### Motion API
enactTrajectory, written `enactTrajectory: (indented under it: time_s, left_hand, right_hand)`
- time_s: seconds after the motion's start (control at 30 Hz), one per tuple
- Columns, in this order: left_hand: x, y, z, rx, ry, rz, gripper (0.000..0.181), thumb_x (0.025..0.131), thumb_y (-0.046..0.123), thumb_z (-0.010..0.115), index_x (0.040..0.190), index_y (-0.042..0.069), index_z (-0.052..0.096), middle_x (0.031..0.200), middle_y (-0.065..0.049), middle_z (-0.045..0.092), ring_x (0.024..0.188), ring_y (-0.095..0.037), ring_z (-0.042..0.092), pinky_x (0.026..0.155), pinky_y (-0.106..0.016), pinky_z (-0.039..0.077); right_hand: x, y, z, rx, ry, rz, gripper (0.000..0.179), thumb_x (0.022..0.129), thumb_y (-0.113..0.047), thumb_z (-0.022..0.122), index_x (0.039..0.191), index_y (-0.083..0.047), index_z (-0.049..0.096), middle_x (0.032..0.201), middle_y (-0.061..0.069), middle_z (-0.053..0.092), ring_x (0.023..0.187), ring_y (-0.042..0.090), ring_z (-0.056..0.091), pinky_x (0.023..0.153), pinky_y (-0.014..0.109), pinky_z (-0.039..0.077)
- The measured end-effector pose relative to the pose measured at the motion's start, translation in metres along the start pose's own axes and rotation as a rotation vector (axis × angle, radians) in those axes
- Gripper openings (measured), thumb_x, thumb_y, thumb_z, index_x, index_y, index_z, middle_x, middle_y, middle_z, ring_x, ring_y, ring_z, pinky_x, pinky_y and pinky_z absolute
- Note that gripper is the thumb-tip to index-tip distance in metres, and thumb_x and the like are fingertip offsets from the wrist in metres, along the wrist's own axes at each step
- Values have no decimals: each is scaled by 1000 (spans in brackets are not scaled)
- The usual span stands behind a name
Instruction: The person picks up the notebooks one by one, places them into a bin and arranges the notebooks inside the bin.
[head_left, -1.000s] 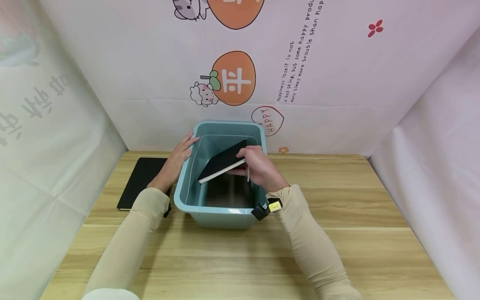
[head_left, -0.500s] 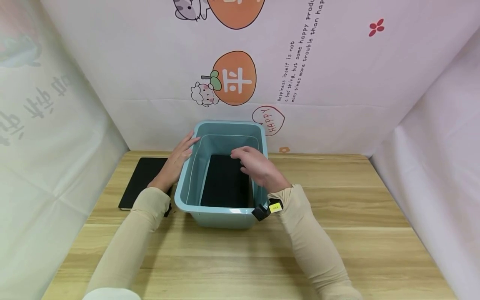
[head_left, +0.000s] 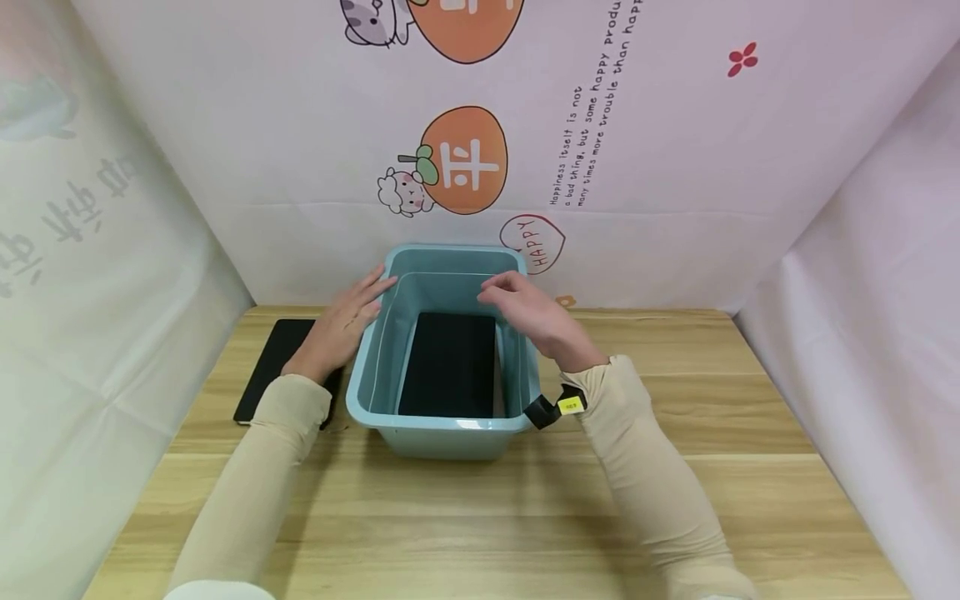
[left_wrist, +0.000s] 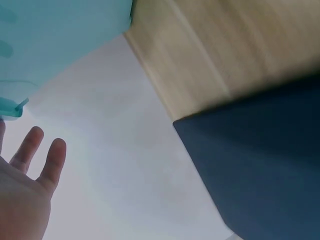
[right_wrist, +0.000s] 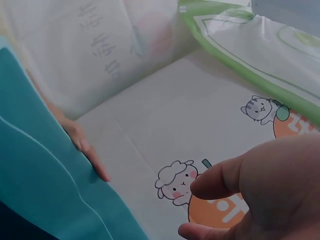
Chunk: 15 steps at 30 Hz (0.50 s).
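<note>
A light blue plastic bin [head_left: 431,423] stands on the wooden table near the back wall. A black notebook [head_left: 450,367] lies flat on top inside it, with another edge showing along its right side. My left hand [head_left: 341,325] rests on the bin's left rim with its fingers extended. Under that wrist, on the table, is a second black notebook [head_left: 272,367], partly covered by the arm and seen large in the left wrist view [left_wrist: 265,165]. Above the bin's right rim is my right hand [head_left: 536,315], fingers loosely bent and thumb apart, holding nothing.
White printed cloth [head_left: 660,167] hangs as a wall behind the table [head_left: 675,467] and at both sides. A black wrist camera [head_left: 555,407] on the right sleeve sits beside the bin's front right corner.
The right hand has let go of the tilted notebook, which now lies flat in the bin. That hand has risen and moved right, toward the rim. The left hand stays on the rim.
</note>
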<state>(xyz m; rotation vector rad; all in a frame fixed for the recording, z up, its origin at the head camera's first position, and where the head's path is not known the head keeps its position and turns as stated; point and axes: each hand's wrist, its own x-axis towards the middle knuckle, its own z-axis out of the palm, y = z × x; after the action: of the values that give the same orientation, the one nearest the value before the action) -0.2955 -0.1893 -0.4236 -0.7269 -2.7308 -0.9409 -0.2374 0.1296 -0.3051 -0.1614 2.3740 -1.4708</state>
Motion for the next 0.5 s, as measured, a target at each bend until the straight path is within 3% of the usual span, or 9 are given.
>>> enactTrajectory:
  time_s: [0.27, 0.5]
  left_hand:
    - [0, 6, -7, 112, -17, 42, 50, 111, 44, 30, 161, 37, 30, 172, 7, 18, 159, -32, 22, 126, -60, 16]
    - [-1, 9, -12, 157, -8, 23, 50, 111, 45, 33, 160, 38, 31, 172, 8, 20, 156, -32, 26, 125, -59, 21]
  right_hand:
    - [-3, 0, -13, -189, -2, -34, 62, 104, -38, 52, 158, -15, 33, 171, 12, 7, 152, 34, 22, 121, 55, 32]
    - [-2, 6, -22, -385, 35, -113, 82, 101, -48, 55, 164, -11, 18, 172, 13, -5, 159, 36, 0, 124, 64, 19]
